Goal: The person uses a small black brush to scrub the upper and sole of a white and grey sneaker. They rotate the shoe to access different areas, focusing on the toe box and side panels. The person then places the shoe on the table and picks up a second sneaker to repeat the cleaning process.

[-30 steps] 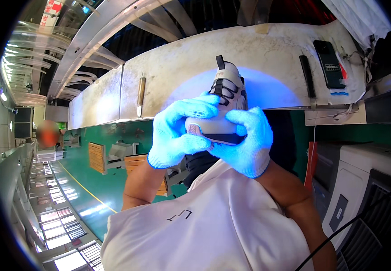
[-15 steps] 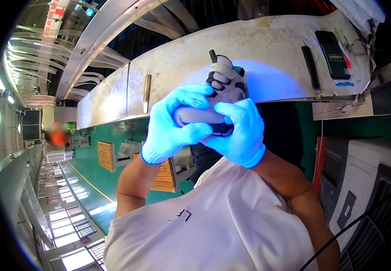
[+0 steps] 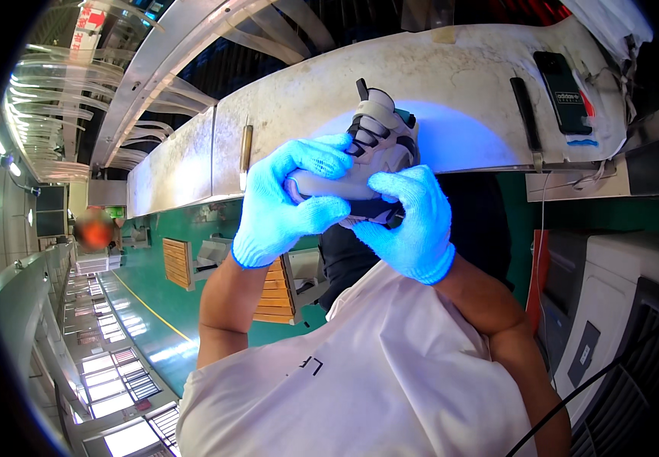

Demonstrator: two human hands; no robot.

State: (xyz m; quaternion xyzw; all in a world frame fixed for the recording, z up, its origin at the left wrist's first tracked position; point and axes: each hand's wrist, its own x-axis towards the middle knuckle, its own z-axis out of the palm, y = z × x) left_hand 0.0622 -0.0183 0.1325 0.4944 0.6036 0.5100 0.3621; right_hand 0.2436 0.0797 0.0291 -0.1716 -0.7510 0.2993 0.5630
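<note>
Both gloved hands gripped a white-and-black shoe [image 3: 371,164] above the workbench's [image 3: 451,68] near edge: left hand [image 3: 287,202] wrapped over it, right hand [image 3: 413,225] closed beneath. Likely light, flexible upper; firmer hold at the sole.

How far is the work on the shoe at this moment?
Done: the shoe looks assembled, with upper and sole together. In hand: left hand and right hand, both in blue gloves, grip it under bluish light over the bench. Left: cannot be told; a dark tool lies unused.
</note>
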